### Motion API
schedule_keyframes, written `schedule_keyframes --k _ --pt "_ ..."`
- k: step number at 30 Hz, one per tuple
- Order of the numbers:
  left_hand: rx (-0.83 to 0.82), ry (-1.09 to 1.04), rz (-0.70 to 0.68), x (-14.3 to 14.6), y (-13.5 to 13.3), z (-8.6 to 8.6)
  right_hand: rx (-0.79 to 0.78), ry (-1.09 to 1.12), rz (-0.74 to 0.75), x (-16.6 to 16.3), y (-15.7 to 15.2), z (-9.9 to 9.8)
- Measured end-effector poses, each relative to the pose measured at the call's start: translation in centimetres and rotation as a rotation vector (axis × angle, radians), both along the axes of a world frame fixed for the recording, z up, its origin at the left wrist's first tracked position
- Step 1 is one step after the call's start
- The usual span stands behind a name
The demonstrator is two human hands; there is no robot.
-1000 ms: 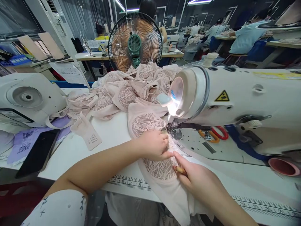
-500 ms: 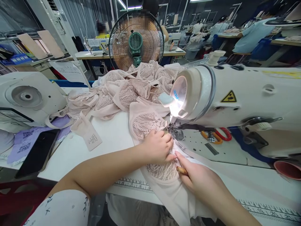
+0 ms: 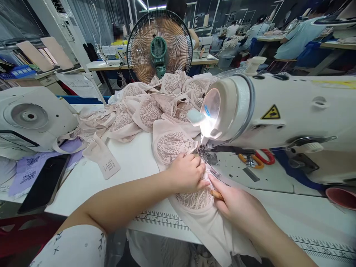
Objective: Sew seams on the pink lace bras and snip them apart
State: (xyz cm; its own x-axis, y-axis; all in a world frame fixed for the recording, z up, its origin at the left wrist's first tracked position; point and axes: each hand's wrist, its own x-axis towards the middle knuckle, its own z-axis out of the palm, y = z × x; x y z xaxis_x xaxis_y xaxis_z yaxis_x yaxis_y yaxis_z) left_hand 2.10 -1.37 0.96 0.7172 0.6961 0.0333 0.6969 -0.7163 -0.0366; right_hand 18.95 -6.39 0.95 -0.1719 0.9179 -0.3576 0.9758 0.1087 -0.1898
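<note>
A pale pink lace garment piece (image 3: 172, 144) lies under the needle area (image 3: 204, 154) of a white sewing machine (image 3: 278, 111). My left hand (image 3: 187, 172) rests on the lace just left of the presser foot, fingers curled and pressing the fabric down. My right hand (image 3: 236, 205) sits close in front of the needle, pinching the fabric edge together with a small brown stick-like tool (image 3: 216, 194). The two hands touch at the fingertips. The garment's lower part (image 3: 211, 230) hangs over the table's front edge.
A heap of similar pink lace pieces (image 3: 150, 104) lies behind. A black phone (image 3: 44, 181) and purple slips lie at the left by another machine (image 3: 30, 118). Orange and red scissors (image 3: 256, 157) rest on the machine bed. A fan (image 3: 159, 46) stands behind; people work beyond.
Both hands have crept slightly toward the needle with the lace, and the camera view has shifted a little. Their grip is unchanged.
</note>
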Motion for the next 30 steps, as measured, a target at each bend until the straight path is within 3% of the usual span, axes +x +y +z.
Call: schedule_keyframes --k 11,18,24,30 --pt "-0.055 0.012 0.053 -0.1 1.1 -0.5 0.022 -0.048 -0.001 -0.4 1.0 0.8" --pt "-0.112 0.044 0.012 -1.3 0.1 1.5 0.068 0.038 -0.024 0.6 0.7 1.0" --pt "-0.266 0.141 0.08 -1.9 -0.3 2.5 0.039 0.151 0.027 2.4 -0.3 1.0" --pt "-0.252 0.241 0.221 -1.9 -0.3 3.8 0.021 0.133 -0.003 1.3 0.8 1.1"
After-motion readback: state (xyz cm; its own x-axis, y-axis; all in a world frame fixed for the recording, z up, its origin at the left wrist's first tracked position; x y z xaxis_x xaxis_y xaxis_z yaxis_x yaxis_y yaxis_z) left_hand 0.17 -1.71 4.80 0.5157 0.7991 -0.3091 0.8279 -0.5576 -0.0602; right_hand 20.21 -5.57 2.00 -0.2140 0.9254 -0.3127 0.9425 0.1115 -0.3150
